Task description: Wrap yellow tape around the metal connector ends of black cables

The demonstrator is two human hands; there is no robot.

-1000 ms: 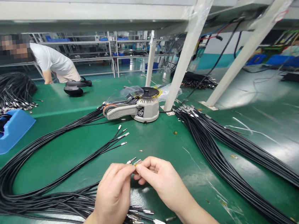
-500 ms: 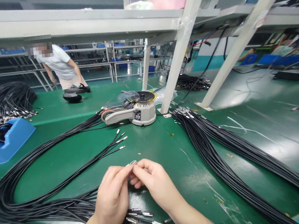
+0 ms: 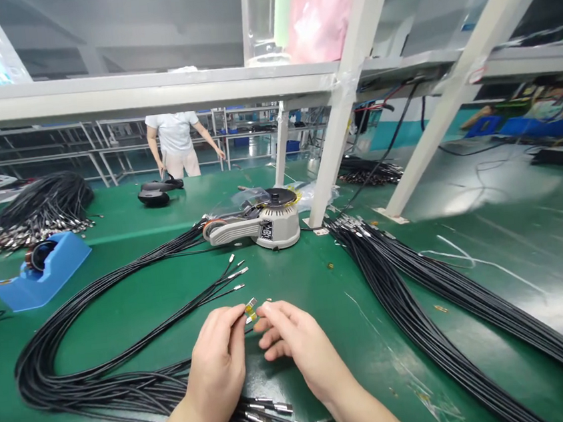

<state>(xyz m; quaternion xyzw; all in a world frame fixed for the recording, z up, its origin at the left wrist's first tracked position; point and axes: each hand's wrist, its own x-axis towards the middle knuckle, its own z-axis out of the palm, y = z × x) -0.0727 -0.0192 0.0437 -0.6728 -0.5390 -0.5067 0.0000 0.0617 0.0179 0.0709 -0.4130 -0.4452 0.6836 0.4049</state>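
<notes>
My left hand [image 3: 216,352] pinches the end of a black cable, where a small metal connector [image 3: 253,302] pokes out past the fingertips with yellow tape on it. My right hand [image 3: 295,344] is just to the right, fingers apart and nothing visible in them. Under and beside my left wrist lies a bundle of black cables [image 3: 144,392], its metal ends [image 3: 263,418] fanned out between my forearms. A few cables with silver tips [image 3: 237,271] lie ahead of my hands.
A tape dispensing machine [image 3: 278,228] stands ahead, near white shelf posts [image 3: 328,146]. To the left are a blue tape dispenser [image 3: 49,272] and a cable heap [image 3: 54,201]. Long cable bundles [image 3: 419,277] stretch along the right. Across the table stands a person [image 3: 176,141].
My right hand has come away from the left and its fingers have spread. Yellow tape on the connector now shows. The view has tilted upward, and the person across the table stands more upright.
</notes>
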